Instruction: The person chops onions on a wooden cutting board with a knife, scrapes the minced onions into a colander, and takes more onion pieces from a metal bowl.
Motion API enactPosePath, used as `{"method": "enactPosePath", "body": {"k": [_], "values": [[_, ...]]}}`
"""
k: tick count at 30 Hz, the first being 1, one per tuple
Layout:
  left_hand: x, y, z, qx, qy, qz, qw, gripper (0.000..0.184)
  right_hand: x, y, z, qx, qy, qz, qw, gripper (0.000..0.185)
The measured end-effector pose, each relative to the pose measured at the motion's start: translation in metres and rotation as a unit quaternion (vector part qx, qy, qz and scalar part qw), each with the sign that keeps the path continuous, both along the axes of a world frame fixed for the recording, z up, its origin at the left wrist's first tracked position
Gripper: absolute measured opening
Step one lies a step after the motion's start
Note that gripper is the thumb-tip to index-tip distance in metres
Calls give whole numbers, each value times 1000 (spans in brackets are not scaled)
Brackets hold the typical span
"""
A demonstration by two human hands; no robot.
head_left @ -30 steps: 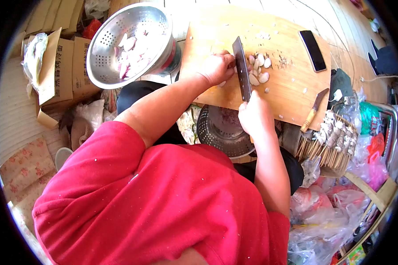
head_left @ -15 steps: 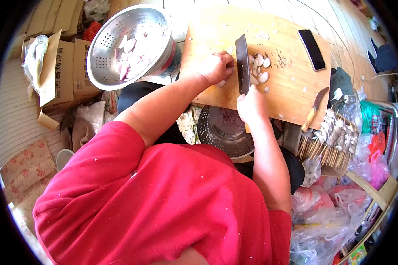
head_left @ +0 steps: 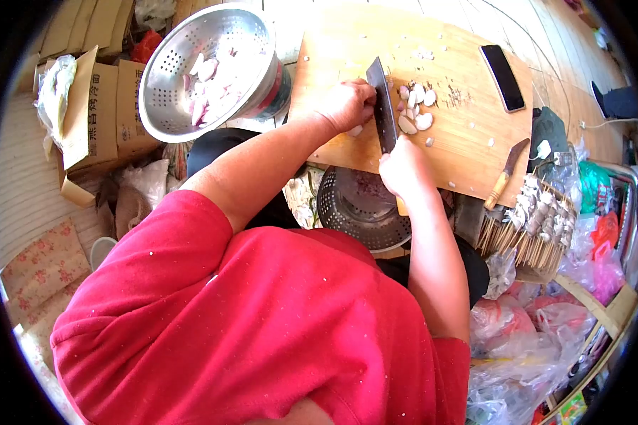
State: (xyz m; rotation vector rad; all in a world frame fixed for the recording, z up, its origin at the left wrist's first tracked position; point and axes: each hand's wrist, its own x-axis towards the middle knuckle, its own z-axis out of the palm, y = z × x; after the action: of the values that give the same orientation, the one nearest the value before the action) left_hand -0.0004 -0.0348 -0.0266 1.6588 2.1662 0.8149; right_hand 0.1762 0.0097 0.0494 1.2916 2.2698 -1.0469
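Observation:
My right hand [head_left: 404, 168] is closed round the handle of a cleaver [head_left: 385, 106], whose dark blade stands on edge over the wooden cutting board [head_left: 468, 152]. Left of the blade, my left hand [head_left: 351, 106] has its fingers curled down close to the flat side; whatever they hold is hidden. A pale piece [head_left: 355, 130] shows under that hand. Several pale pinkish slices [head_left: 418, 106] lie on the board just right of the blade. More pinkish-white pieces [head_left: 207, 85] are in the metal colander [head_left: 164, 99] at the left.
On the board's right side lie a phone [head_left: 502, 78] and a small wooden-handled knife [head_left: 503, 180]. Below the board's near edge is a second colander [head_left: 333, 205]. Skewered pieces [head_left: 542, 216] and plastic bags [head_left: 524, 340] crowd the right; a cardboard box [head_left: 99, 120] stands left.
The cleaver's top end has shifted a little left and the blade tilts more. The slices beside it have spread slightly. Both hands stay in nearly the same places.

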Motion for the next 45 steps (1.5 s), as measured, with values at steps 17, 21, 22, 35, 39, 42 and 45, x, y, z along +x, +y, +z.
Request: {"method": "enactPosePath", "body": {"k": [17, 21, 22, 35, 39, 42, 45], "values": [[8, -37, 30, -160, 21, 56, 985, 58, 12, -12, 14, 26, 88, -65, 994, 29], [16, -29, 43, -154, 11, 65, 986, 49, 15, -13, 14, 37, 81, -50, 995, 29], [19, -25, 47, -156, 7, 85, 984, 47, 16, -12, 14, 37, 79, -43, 995, 29], [22, -9, 22, -151, -75, 159, 973, 42, 19, -12, 23, 66, 19, -5, 998, 30], [23, -6, 22, -160, -88, 154, 971, 35, 16, -10, 28, 56, 1, 1, 998, 29], [23, -5, 20, -164, -112, 145, 969, 32, 13, -5, 29, 50, -3, 10, 999, 28], [22, -4, 18, -158, -116, 147, 970, 31, 2, -1, 25, 42, -14, 19, 999, 28]]}}
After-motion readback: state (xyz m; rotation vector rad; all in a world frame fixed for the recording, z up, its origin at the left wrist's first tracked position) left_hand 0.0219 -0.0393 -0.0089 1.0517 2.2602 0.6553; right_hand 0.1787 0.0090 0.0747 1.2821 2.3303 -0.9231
